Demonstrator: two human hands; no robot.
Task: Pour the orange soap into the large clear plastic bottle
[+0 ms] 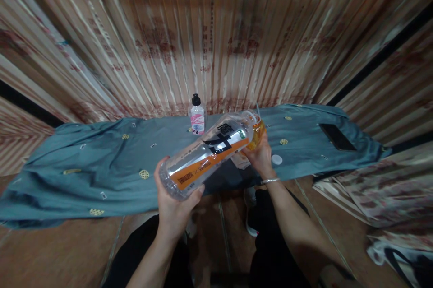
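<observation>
A large clear bottle (206, 157) with an orange and silver label is tilted, its base at lower left and its neck at upper right. My left hand (174, 204) is wrapped round the base end. My right hand (260, 155), with a bracelet at the wrist, holds a small amber container (256, 137) at the bottle's mouth. Whether the two touch is hard to tell. A clear bottle with a black cap and pink label (197, 121) stands upright behind. To the right of my right hand lies a round white cap (276, 159).
A blue-green patterned cloth (111, 157) covers the long, narrow surface. A dark phone-like slab (337, 137) lies at its right. Patterned curtains (189, 30) hang behind and at both sides. Dark bars run along the left and right. A white bag-like item (392, 252) is at lower right.
</observation>
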